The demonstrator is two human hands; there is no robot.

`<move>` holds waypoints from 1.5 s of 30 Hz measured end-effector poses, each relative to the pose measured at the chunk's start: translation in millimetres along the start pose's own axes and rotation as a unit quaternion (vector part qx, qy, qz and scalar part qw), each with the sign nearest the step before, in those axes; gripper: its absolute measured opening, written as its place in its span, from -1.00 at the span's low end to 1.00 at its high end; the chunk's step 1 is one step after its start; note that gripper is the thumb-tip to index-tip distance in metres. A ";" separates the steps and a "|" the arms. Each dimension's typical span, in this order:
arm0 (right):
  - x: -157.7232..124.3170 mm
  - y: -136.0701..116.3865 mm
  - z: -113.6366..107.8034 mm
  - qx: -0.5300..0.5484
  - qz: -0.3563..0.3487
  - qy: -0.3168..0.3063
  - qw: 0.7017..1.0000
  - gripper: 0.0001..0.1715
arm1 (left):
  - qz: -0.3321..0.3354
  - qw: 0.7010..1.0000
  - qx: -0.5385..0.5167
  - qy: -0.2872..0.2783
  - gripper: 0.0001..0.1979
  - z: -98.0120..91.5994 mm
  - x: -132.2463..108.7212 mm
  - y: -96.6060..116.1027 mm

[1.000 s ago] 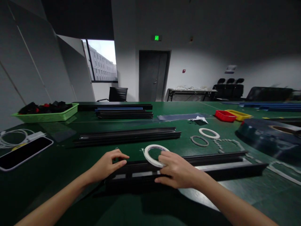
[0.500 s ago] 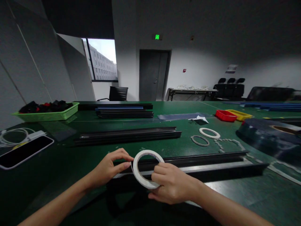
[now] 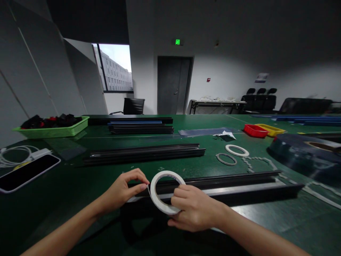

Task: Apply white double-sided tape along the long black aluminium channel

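My right hand (image 3: 195, 209) grips a white roll of tape (image 3: 157, 199) by its lower right rim and holds it upright above the near end of a long black metal rail (image 3: 239, 190). My left hand (image 3: 125, 188) pinches the loose tape end at the roll's left side with thumb and forefinger. The rail lies across the green table (image 3: 80, 177) in front of me and runs off to the right.
More black rails (image 3: 145, 153) lie behind, with a further stack (image 3: 141, 127) beyond. Two tape rings (image 3: 231, 154) sit at right, near a dark blue film roll (image 3: 306, 154). A phone (image 3: 26, 172) and green basket (image 3: 53, 129) are at left; red and yellow trays (image 3: 259, 131) far right.
My right hand lifted the tape roll off the rail, moved it left and toward me, and stood it upright. My left hand came off the rail's end and took hold of the tape end.
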State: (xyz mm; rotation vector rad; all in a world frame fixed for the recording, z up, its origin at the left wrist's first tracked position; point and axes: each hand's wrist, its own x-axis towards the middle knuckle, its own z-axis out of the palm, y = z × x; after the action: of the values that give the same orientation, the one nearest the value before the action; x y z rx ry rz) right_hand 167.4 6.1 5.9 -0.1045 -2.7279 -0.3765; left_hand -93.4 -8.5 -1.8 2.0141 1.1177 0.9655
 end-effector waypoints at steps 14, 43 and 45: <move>0.3 -0.1 -0.4 0.001 -0.006 0.003 1.000 -0.60 | -0.003 1.000 0.006 -0.015 -0.77 -0.9 1.2 -1.9; 1.8 11.8 -26.6 -0.020 0.049 -0.026 0.998 -0.62 | -0.044 0.998 0.015 0.030 -0.76 -23.6 -7.2 14.1; 0.9 15.9 -29.6 -0.016 0.066 -0.002 0.998 -0.65 | -0.069 0.997 -0.022 0.039 -0.77 -28.5 -12.6 12.9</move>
State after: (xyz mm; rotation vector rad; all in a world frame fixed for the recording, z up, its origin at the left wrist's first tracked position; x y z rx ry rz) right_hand 179.2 13.3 36.5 -0.2929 -2.7020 -0.3831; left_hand -116.3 -20.4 19.9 1.8509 1.2499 0.9961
